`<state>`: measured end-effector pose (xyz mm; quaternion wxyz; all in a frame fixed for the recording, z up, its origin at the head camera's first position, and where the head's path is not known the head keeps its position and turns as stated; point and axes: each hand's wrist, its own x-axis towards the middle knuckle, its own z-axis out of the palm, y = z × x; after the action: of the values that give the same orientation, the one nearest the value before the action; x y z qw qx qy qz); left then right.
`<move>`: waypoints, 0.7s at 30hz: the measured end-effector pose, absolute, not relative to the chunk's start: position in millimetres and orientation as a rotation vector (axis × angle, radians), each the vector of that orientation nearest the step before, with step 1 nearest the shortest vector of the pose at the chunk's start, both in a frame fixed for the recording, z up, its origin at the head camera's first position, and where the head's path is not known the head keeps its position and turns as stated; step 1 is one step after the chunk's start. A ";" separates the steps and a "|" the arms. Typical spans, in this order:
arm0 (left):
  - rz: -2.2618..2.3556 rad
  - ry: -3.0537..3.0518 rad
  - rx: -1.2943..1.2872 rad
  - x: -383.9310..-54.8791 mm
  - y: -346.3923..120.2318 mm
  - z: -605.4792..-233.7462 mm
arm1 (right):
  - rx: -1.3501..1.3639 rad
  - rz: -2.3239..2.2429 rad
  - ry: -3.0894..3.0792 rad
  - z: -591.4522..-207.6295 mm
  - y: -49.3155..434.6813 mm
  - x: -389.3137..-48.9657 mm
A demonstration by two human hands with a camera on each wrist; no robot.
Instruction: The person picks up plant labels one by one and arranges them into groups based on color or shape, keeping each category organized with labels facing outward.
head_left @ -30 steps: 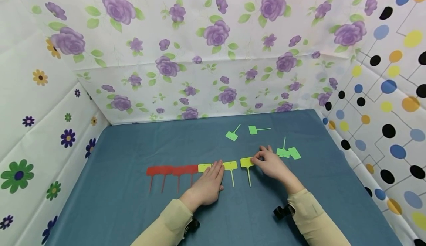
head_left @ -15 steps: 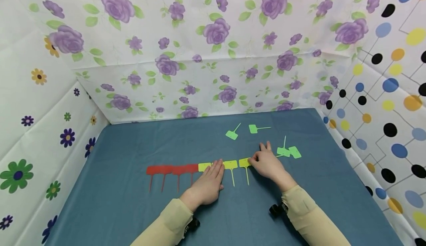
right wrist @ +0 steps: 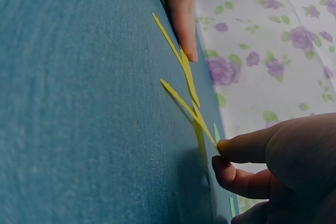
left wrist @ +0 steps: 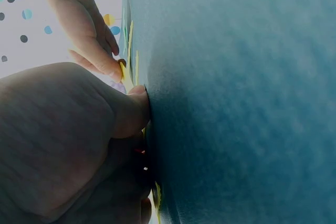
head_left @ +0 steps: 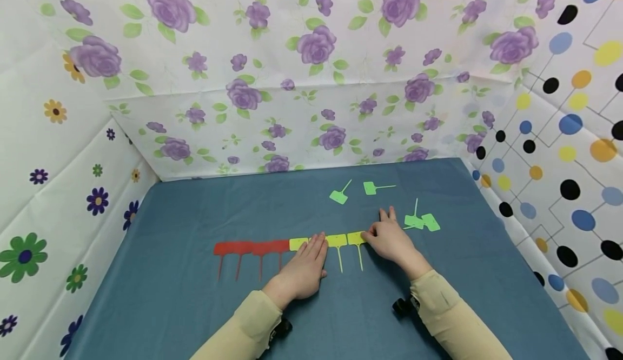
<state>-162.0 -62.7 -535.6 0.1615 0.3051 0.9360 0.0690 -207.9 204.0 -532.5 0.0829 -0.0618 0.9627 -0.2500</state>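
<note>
My right hand [head_left: 393, 242] pinches the right end of a yellow T-shaped plant label [head_left: 356, 238] between thumb and finger. In the right wrist view that end is tilted up off the cloth. Its left edge meets another yellow label [head_left: 337, 240], whose thin stem points toward me. My left hand [head_left: 300, 274] lies with fingers straight, pressing on the yellow part of the row and partly covering it. Left of those fingers shows one more yellow label [head_left: 298, 244], which adjoins several red plant labels [head_left: 250, 247] laid edge to edge, stems toward me.
Beyond the row lie two separate green labels, one slanted [head_left: 339, 197] and one sideways [head_left: 370, 188]. More green labels [head_left: 414, 221] overlap beyond my right hand. Blue cloth [head_left: 170, 306] covers the table, with patterned sheets [head_left: 292, 106] standing at the back and sides.
My right hand has slid the yellow label left, closing the gap to its yellow neighbour. The left hand has stayed in place.
</note>
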 end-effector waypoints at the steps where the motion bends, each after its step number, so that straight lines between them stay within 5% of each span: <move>1: 0.187 2.679 0.870 -161.5 -62.6 -535.2 | -0.191 -0.743 2.875 -532.7 204.0 -207.9; 21: 0.232 2.682 0.888 -164.0 -64.5 -546.8 | -0.183 -0.752 2.859 -530.5 201.9 -207.5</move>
<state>-164.0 -64.5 -546.8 0.1528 0.3096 0.9350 0.0810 -207.5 201.9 -530.5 0.0898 -0.0616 0.9613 -0.2529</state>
